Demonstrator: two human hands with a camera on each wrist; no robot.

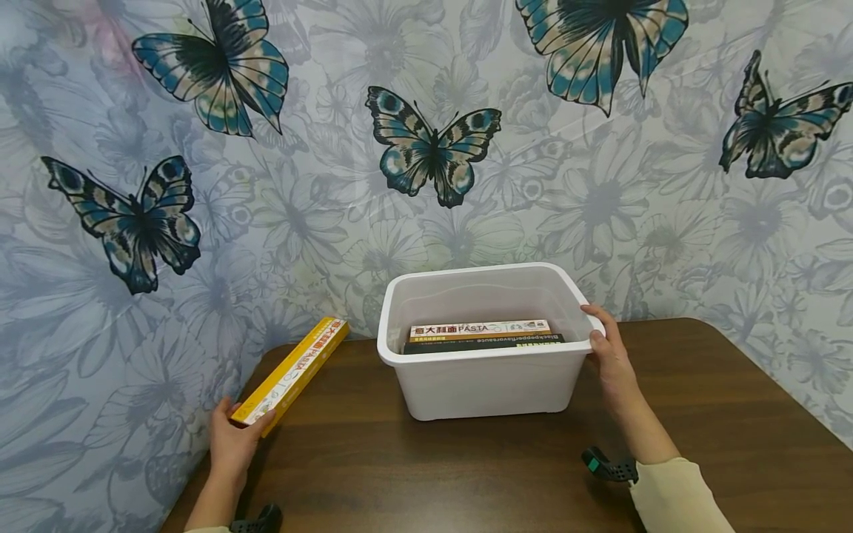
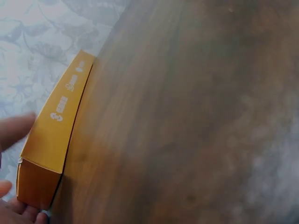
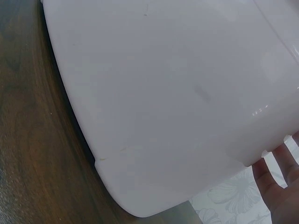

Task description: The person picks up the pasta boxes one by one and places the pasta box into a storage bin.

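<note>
My left hand point(image 1: 229, 440) grips the near end of a long yellow pasta box point(image 1: 296, 374), thumb along one side and fingers at the other. The box slants away toward the wall at the table's left edge. In the left wrist view its orange end point(image 2: 39, 184) faces the camera, with fingertips under the bottom. My right hand point(image 1: 614, 366) holds the right rim of a white plastic bin point(image 1: 493, 389). In the right wrist view, the bin's side point(image 3: 154, 102) covers most of the picture, with fingers point(image 3: 266, 184) at its rim. Inside the bin lies a box labelled PASTA point(image 1: 480, 327).
The bin stands on a brown wooden table point(image 1: 433, 474) with rounded far corners. Behind it hangs a floral wall covering point(image 1: 300, 222) with butterflies. A black wrist strap point(image 1: 609, 466) is on the right wrist, and another point(image 1: 260, 518) on the left.
</note>
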